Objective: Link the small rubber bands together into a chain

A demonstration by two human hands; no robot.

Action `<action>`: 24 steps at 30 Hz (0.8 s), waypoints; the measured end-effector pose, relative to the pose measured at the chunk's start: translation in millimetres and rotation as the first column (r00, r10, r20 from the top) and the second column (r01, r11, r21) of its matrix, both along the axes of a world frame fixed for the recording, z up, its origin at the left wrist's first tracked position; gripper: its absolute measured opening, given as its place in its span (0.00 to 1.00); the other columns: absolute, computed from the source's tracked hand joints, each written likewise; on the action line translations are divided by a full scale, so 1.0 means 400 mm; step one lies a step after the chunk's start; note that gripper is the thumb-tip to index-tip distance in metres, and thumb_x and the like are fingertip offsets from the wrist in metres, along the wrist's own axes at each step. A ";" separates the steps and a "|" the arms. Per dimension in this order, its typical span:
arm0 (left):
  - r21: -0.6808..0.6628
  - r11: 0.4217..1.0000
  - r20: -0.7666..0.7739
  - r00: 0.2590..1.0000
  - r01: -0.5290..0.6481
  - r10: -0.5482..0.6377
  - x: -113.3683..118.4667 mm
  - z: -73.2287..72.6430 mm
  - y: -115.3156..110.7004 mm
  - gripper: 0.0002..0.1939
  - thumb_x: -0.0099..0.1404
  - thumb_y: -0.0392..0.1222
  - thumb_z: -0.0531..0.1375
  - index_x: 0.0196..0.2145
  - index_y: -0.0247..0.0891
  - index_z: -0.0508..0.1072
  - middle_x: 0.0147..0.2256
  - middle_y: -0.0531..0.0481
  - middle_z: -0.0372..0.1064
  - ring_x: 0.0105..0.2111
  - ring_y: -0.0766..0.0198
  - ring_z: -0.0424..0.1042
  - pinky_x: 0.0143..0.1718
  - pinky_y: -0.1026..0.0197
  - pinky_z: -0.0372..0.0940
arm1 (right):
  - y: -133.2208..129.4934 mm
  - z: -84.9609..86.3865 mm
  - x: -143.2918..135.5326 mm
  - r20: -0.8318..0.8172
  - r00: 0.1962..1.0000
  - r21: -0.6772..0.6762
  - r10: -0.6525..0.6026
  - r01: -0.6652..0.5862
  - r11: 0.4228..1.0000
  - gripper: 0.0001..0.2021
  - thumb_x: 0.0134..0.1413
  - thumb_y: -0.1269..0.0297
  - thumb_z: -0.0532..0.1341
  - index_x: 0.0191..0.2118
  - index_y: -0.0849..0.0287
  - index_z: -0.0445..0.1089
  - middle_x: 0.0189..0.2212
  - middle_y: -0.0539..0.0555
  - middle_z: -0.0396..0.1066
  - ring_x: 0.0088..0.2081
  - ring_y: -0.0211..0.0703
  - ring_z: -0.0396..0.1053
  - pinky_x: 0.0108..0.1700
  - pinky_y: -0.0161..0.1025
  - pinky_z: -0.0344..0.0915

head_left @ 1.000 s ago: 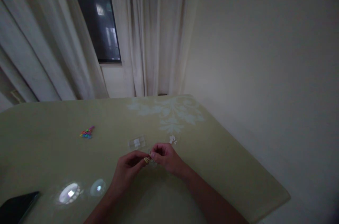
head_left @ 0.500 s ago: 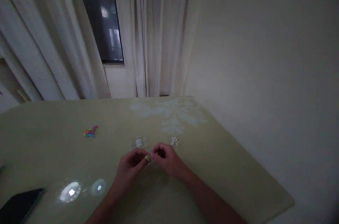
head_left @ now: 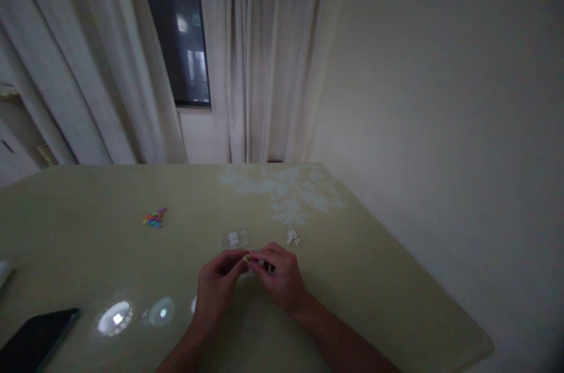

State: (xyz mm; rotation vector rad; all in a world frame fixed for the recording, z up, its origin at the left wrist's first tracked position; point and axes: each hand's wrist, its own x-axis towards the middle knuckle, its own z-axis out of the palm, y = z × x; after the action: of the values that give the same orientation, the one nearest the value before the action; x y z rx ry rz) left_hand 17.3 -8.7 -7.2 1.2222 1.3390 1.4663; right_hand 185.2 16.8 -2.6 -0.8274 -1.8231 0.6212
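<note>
A small yellowish piece with dark stripes sits between the thumb and fingers of my left hand, too small to name closely. My right hand is closed in a pinch, its fingertips meeting the piece from the right. Whatever lies inside that pinch is hidden. Beyond the hands lies a clear plastic box with something white in it. Several small white pieces rest to the right of the box. Something clear shows faintly beneath my fingers.
A heap of small multicoloured pieces lies on the left of the pale green table. At the lower left is a dark flat device, with a white object at the edge behind it. A wall borders the table's right side.
My right hand has turned and its fingers have come over closer to the left fingertips and the striped piece. The whole view has shifted slightly.
</note>
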 end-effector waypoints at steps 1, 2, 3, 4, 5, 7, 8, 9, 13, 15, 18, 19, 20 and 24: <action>-0.013 1.000 0.029 1.000 0.003 -0.003 0.003 -0.002 -0.001 0.12 0.55 0.48 0.70 0.34 0.39 0.83 0.33 0.46 0.83 0.34 0.55 0.82 0.38 0.60 0.77 | -0.001 -0.003 0.000 0.016 1.000 0.028 -0.005 0.005 1.000 0.09 0.63 0.60 0.68 0.45 0.55 0.82 0.33 0.55 0.78 0.31 0.40 0.73 0.35 0.35 0.69; -0.024 1.000 0.064 0.998 0.012 -0.010 0.006 -0.003 -0.002 0.12 0.55 0.48 0.71 0.35 0.39 0.83 0.33 0.46 0.84 0.35 0.55 0.83 0.39 0.59 0.77 | -0.002 -0.005 0.000 0.029 1.000 0.056 -0.010 0.008 0.998 0.09 0.63 0.60 0.67 0.46 0.55 0.82 0.34 0.55 0.78 0.32 0.40 0.74 0.36 0.35 0.70; -0.033 0.999 0.104 0.994 0.021 -0.018 0.009 -0.004 -0.003 0.13 0.54 0.48 0.71 0.35 0.38 0.83 0.34 0.46 0.84 0.36 0.54 0.83 0.40 0.59 0.77 | -0.002 -0.007 0.001 0.040 0.999 0.085 -0.014 0.011 0.996 0.09 0.64 0.60 0.67 0.46 0.55 0.81 0.34 0.55 0.79 0.33 0.41 0.74 0.37 0.35 0.70; -0.042 0.999 0.146 0.989 0.029 -0.023 0.012 -0.005 -0.003 0.13 0.54 0.48 0.71 0.35 0.38 0.83 0.35 0.46 0.84 0.37 0.54 0.83 0.40 0.59 0.77 | -0.003 -0.008 0.001 0.052 0.998 0.114 -0.018 0.012 0.993 0.09 0.64 0.61 0.66 0.47 0.55 0.81 0.35 0.56 0.79 0.34 0.41 0.75 0.38 0.35 0.71; -0.052 0.998 0.186 0.982 0.035 -0.025 0.015 -0.005 -0.004 0.14 0.53 0.48 0.72 0.35 0.38 0.82 0.35 0.45 0.84 0.37 0.54 0.83 0.40 0.59 0.77 | -0.003 -0.008 0.002 0.068 0.997 0.143 -0.022 0.012 0.990 0.09 0.65 0.62 0.66 0.47 0.55 0.81 0.35 0.56 0.79 0.34 0.41 0.75 0.38 0.35 0.71; -0.077 0.996 0.245 0.969 0.041 -0.021 0.023 -0.004 -0.005 0.15 0.53 0.49 0.72 0.35 0.37 0.81 0.36 0.45 0.84 0.37 0.53 0.83 0.40 0.59 0.77 | -0.005 -0.007 0.002 0.112 0.993 0.194 -0.036 0.013 0.981 0.09 0.66 0.62 0.65 0.48 0.55 0.80 0.35 0.56 0.78 0.35 0.41 0.75 0.39 0.35 0.70; -0.085 0.996 0.260 0.965 0.041 -0.018 0.026 -0.002 -0.005 0.16 0.53 0.49 0.72 0.35 0.37 0.81 0.36 0.44 0.84 0.38 0.53 0.83 0.40 0.58 0.77 | -0.006 -0.006 0.002 0.130 0.990 0.215 -0.048 0.019 0.976 0.09 0.66 0.62 0.65 0.48 0.55 0.80 0.35 0.56 0.78 0.35 0.41 0.74 0.38 0.36 0.70; -0.086 0.995 0.263 0.965 0.041 -0.017 0.028 0.001 -0.005 0.16 0.52 0.50 0.72 0.35 0.37 0.81 0.36 0.44 0.84 0.38 0.53 0.83 0.40 0.58 0.77 | -0.006 -0.005 0.002 0.142 0.988 0.228 -0.061 0.027 0.973 0.09 0.66 0.62 0.64 0.48 0.55 0.80 0.34 0.55 0.77 0.34 0.42 0.74 0.38 0.36 0.70; -0.046 0.999 0.116 0.993 0.017 -0.011 0.001 0.017 0.004 0.15 0.54 0.52 0.70 0.34 0.38 0.81 0.35 0.45 0.84 0.36 0.53 0.82 0.38 0.57 0.77 | -0.005 -0.008 -0.001 0.136 0.987 0.191 -0.082 0.055 0.980 0.09 0.65 0.61 0.65 0.47 0.57 0.79 0.34 0.55 0.75 0.35 0.42 0.73 0.38 0.36 0.69; 0.008 0.998 -0.067 0.996 -0.056 0.056 -0.038 0.029 0.019 0.14 0.55 0.52 0.68 0.35 0.39 0.81 0.35 0.46 0.83 0.37 0.53 0.82 0.41 0.57 0.76 | 0.001 -0.010 -0.001 0.122 0.988 0.131 -0.096 0.080 0.988 0.08 0.64 0.61 0.66 0.45 0.57 0.79 0.34 0.54 0.74 0.34 0.41 0.72 0.37 0.35 0.68; 0.041 0.985 -0.342 0.924 -0.168 0.172 -0.111 0.050 0.057 0.14 0.58 0.52 0.64 0.36 0.42 0.82 0.35 0.48 0.83 0.35 0.54 0.82 0.41 0.57 0.74 | 0.015 -0.006 0.007 0.073 0.987 0.038 -0.140 0.138 0.990 0.05 0.63 0.63 0.66 0.40 0.57 0.79 0.32 0.52 0.73 0.30 0.39 0.69 0.35 0.35 0.66; 0.019 0.988 -0.435 0.889 -0.150 0.143 -0.131 0.060 0.074 0.13 0.59 0.52 0.63 0.36 0.42 0.81 0.34 0.48 0.83 0.35 0.54 0.82 0.40 0.58 0.74 | 0.020 -0.003 0.012 0.053 0.986 0.015 -0.155 0.154 0.988 0.04 0.63 0.64 0.65 0.39 0.57 0.78 0.32 0.52 0.73 0.29 0.38 0.68 0.34 0.35 0.65; -0.005 0.992 -0.537 0.838 -0.122 0.101 -0.148 0.069 0.093 0.12 0.60 0.50 0.63 0.36 0.42 0.81 0.35 0.48 0.83 0.35 0.54 0.81 0.40 0.58 0.73 | 0.026 0.002 0.017 0.035 0.985 -0.002 -0.168 0.168 0.986 0.04 0.62 0.65 0.65 0.38 0.57 0.78 0.32 0.51 0.72 0.28 0.37 0.67 0.33 0.34 0.64; -0.056 0.997 -0.908 0.418 -0.048 -0.030 -0.164 0.105 0.164 0.12 0.68 0.41 0.56 0.39 0.41 0.81 0.42 0.45 0.82 0.42 0.54 0.79 0.44 0.58 0.68 | 0.043 0.020 0.035 -0.017 0.977 -0.039 -0.213 0.212 0.976 0.03 0.61 0.67 0.65 0.36 0.58 0.77 0.30 0.50 0.71 0.27 0.36 0.63 0.32 0.34 0.61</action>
State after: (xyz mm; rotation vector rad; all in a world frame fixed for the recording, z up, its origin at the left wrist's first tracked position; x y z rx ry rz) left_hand -48.2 57.1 35.0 2.1169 2.0570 0.6331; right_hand 199.1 33.9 5.4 -1.0218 -1.6809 0.5252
